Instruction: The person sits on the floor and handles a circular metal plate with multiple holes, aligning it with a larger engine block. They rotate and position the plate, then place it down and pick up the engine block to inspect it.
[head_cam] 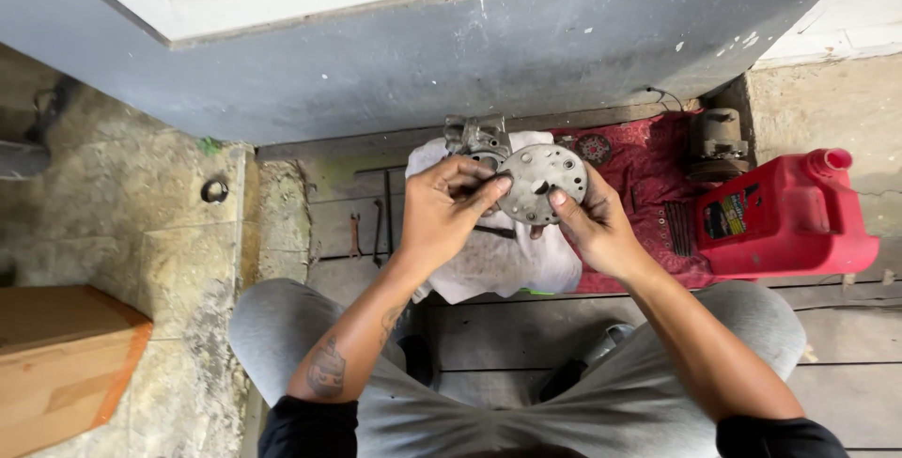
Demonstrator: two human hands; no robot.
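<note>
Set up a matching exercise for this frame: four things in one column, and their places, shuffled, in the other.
Things:
1. round metal plate
2. red jug
3. wooden box
4. white cloth

Places:
A. at the far left edge of the view
B. held between both hands
C. at the right, beside the red mat
D. spread on the boards under the hands

Pairs: 1-B, 2-C, 3-A, 4-D
</note>
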